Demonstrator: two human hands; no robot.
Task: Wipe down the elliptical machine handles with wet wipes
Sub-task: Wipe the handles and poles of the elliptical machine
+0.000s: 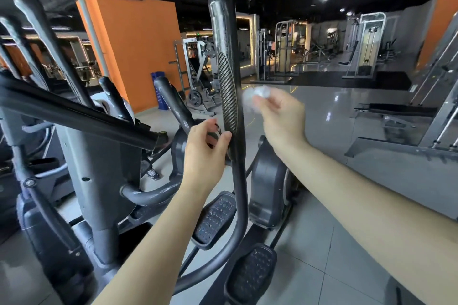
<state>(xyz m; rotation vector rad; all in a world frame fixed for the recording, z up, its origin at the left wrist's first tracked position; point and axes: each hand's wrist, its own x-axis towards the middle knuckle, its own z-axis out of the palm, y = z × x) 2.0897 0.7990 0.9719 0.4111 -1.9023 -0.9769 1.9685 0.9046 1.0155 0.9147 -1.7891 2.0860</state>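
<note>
A tall black elliptical handle point(224, 39) runs down the middle of the head view, with a ribbed oval grip pad point(227, 91) on its face. My left hand point(205, 151) grips the handle just below that pad, thumb on the front. To the right of the handle, my right hand point(278, 116) pinches a crumpled white wet wipe point(256, 93). The wipe is blurred and sits close beside the handle at pad height; contact cannot be told.
The elliptical's grey body point(99, 151) and a black crossbar point(81, 116) fill the left. Two studded pedals point(215, 218) lie below my arms. An orange wall point(138, 52), weight racks point(195, 74) and cable machines point(366, 44) stand further back across grey floor tiles.
</note>
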